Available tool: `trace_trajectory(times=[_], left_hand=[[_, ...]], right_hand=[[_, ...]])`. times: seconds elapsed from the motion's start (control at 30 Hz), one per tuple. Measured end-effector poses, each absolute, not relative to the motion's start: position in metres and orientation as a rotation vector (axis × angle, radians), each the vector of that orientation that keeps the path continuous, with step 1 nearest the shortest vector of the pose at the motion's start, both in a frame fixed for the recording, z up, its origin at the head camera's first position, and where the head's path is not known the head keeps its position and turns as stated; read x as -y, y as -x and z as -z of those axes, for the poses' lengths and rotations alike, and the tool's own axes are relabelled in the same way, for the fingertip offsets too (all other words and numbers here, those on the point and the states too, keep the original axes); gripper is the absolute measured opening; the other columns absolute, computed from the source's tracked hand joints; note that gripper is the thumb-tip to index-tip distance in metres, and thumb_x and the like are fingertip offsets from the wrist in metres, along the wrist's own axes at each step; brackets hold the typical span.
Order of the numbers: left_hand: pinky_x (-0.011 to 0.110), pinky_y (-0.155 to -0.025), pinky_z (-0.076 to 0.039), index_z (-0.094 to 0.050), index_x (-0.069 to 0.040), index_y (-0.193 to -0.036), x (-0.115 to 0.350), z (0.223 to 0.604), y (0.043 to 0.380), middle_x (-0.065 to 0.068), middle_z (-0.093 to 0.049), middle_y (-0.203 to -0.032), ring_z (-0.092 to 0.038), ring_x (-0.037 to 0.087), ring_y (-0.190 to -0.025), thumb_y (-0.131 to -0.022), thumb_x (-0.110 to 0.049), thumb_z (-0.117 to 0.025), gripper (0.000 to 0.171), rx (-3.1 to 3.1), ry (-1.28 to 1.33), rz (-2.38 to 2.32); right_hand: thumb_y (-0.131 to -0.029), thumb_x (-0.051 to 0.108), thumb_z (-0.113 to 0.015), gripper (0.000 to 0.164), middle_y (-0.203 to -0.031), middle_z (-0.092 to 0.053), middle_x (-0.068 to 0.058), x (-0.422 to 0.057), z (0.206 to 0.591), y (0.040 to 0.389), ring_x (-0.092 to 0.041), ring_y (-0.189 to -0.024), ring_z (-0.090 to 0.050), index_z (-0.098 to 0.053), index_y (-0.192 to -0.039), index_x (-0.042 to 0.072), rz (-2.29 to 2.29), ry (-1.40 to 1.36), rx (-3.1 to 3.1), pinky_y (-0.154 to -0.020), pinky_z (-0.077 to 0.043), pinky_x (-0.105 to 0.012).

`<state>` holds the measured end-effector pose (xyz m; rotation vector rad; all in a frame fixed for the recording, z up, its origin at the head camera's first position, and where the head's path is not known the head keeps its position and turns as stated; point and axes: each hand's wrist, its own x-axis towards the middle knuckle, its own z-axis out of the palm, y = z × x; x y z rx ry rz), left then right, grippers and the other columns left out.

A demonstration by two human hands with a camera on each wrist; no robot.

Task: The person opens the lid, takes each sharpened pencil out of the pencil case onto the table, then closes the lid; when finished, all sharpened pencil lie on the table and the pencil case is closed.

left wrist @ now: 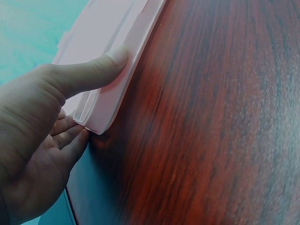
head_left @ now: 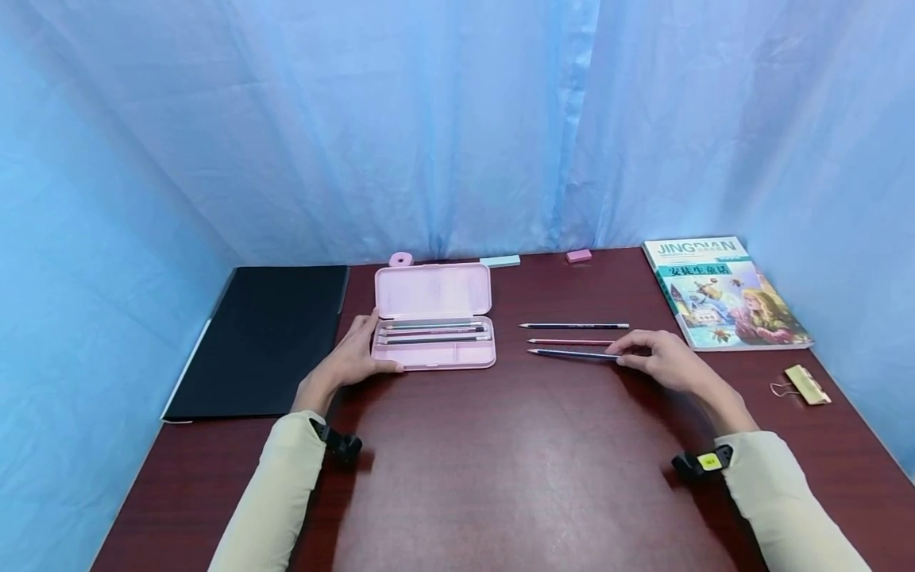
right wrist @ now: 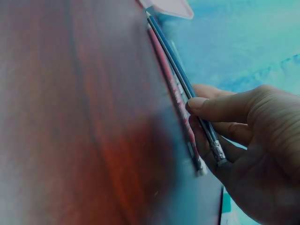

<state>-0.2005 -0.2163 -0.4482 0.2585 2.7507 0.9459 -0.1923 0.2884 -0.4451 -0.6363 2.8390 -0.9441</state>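
A pink pencil case (head_left: 433, 365) lies with its lid raised at the back, several pencils (head_left: 432, 340) in its long compartment. My left hand (head_left: 353, 353) grips its left end; the left wrist view shows the thumb (left wrist: 93, 75) on the front side and the other fingers round the corner. Right of the case, my right hand (head_left: 661, 359) pinches a dark blue pencil (head_left: 572, 353) near its ferrule end. Just behind it lies a red pencil (head_left: 565, 342), partly hidden by the fingers. A dark pencil (head_left: 572, 326) lies farther back.
A black folder (head_left: 264, 342) lies at the left. Behind the case are a pink ring-shaped item (head_left: 401, 259) and a pale blue block (head_left: 500, 260); a pink eraser (head_left: 578, 256) lies farther right. A book (head_left: 725, 298) and a gold binder clip (head_left: 808, 385) lie at the right.
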Motion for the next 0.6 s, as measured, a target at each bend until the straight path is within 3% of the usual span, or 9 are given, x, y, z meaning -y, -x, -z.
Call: trace_trajectory(times=[0.2,0.6], left_hand=[[0.046,-0.105,-0.027,-0.001,-0.012,-0.149,0.216,0.448,0.201,0.011,-0.026,-0.139,-0.03,0.025,-0.124,-0.068,-0.047,-0.077,0.117,-2.745,-0.265,-0.943],[0.046,-0.105,-0.026,-0.002,-0.013,-0.149,0.217,0.449,0.2,0.011,-0.026,-0.139,-0.03,0.024,-0.124,-0.067,-0.048,-0.077,0.117,-2.744,-0.238,-0.944]], right_hand=[[-0.088,0.017,-0.062,0.015,-0.096,-0.065,0.009,-0.294,0.455,0.19,-0.009,-0.09,-0.054,-0.071,-0.098,0.025,0.905,0.647,-2.875,-0.08,-0.043,-0.028],[-0.088,0.016,-0.062,0.014,-0.097,-0.064,0.005,-0.294,0.46,0.186,-0.012,-0.085,-0.053,-0.071,-0.097,0.023,0.928,0.58,-2.91,-0.076,-0.044,-0.033]])
